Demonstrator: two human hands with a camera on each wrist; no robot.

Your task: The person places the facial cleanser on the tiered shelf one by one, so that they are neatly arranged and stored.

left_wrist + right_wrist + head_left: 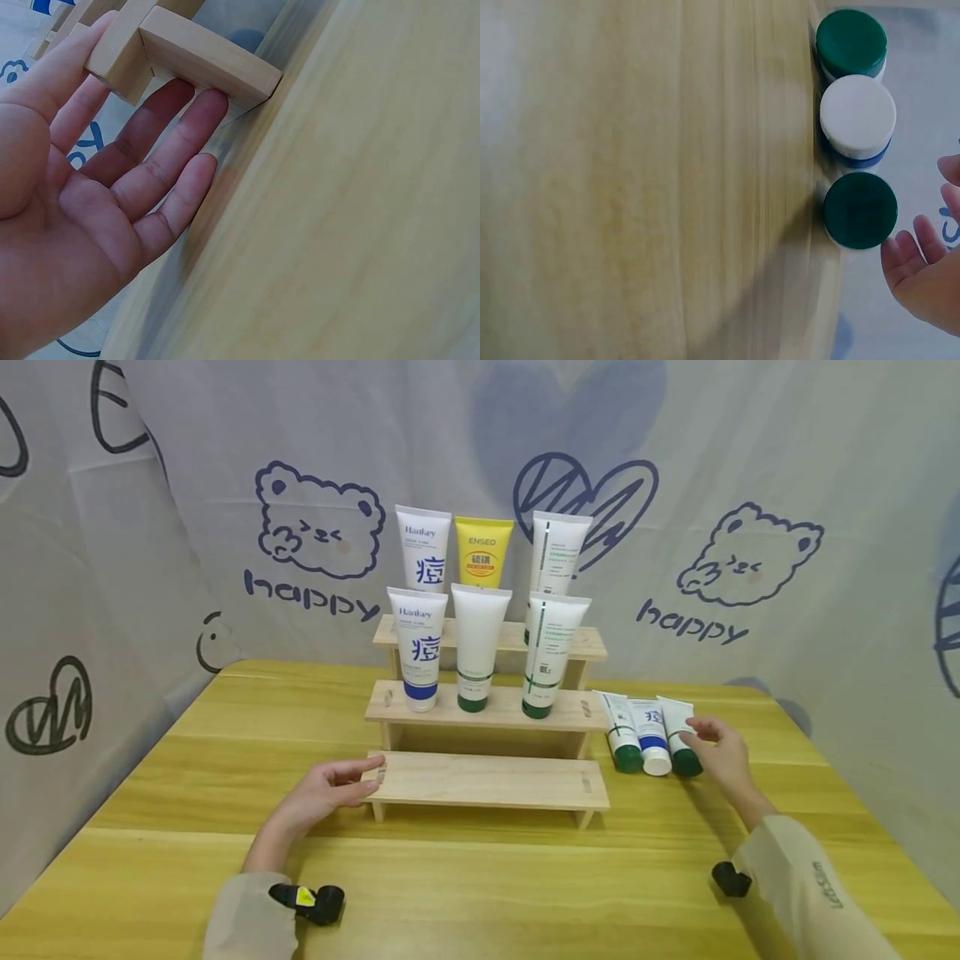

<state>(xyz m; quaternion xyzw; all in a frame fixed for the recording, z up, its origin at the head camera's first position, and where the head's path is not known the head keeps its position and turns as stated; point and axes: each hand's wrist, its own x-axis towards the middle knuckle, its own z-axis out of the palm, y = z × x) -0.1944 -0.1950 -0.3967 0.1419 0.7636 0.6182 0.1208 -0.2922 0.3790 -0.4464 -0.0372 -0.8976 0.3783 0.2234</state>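
My left hand (326, 789) pinches the left end of the lowest step of a wooden display stand (487, 781); in the left wrist view, thumb and index lie on either side of the board's end (120, 60), the other fingers near its leg. At the right, my right hand (720, 752) hovers with relaxed fingers over a white tube with a green cap (678, 735). Beside that tube lie a white tube with a blue band (649, 731) and another green-capped tube (621, 735). The right wrist view shows fingers next to the nearest green cap (860, 211).
On the middle step stand a blue-banded tube (420, 647) and two green-capped white tubes (480, 643). Behind them, the top step bears a white tube (423, 543), a yellow tube (483, 550) and another white tube (558, 547). A printed curtain (450, 427) hangs behind the table (487, 893).
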